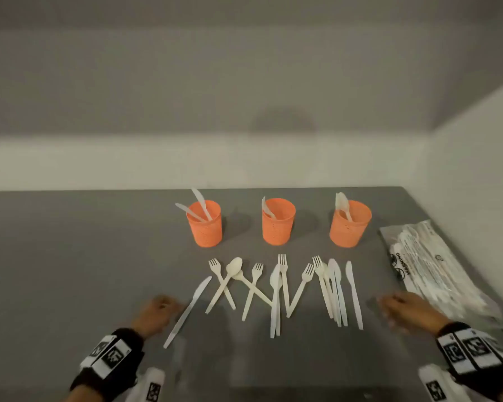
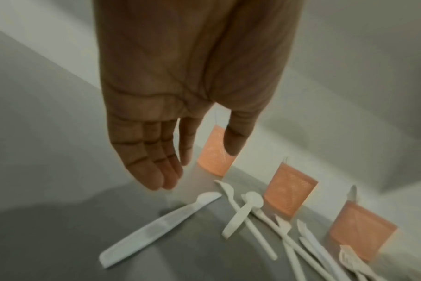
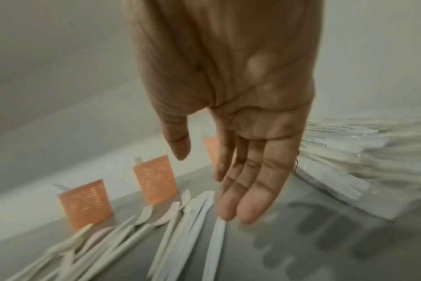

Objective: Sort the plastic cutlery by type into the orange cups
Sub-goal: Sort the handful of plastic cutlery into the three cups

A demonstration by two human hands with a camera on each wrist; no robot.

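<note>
Three orange cups [image 1: 205,224] [image 1: 278,221] [image 1: 350,224] in a row across a grey table [image 1: 70,256], each with a few pale cutlery pieces standing inside. In front of them, a loose spread of plastic cutlery [image 1: 276,291]: forks, spoons and knives, several crossed over one another. One knife [image 1: 186,311] lying apart at the left end, another knife [image 1: 354,294] alone at the right end.

Left hand [image 1: 157,311] low just beside the left knife, right hand [image 1: 404,311] just right of the right-end knife; in the head view both blurred, finger pose unclear. From the wrist views, plainer: left hand [image 2: 170,117] and right hand [image 3: 238,117] both with straight, relaxed fingers, palms bare, nothing held, hovering above the table.

Visible clearly from the head view only: a clear bag of packed cutlery [image 1: 436,268] at the table's right edge, close behind the right hand. Wall running along the far edge behind the cups. Bare grey surface stretching wide to the left of the cups and in the near foreground.
</note>
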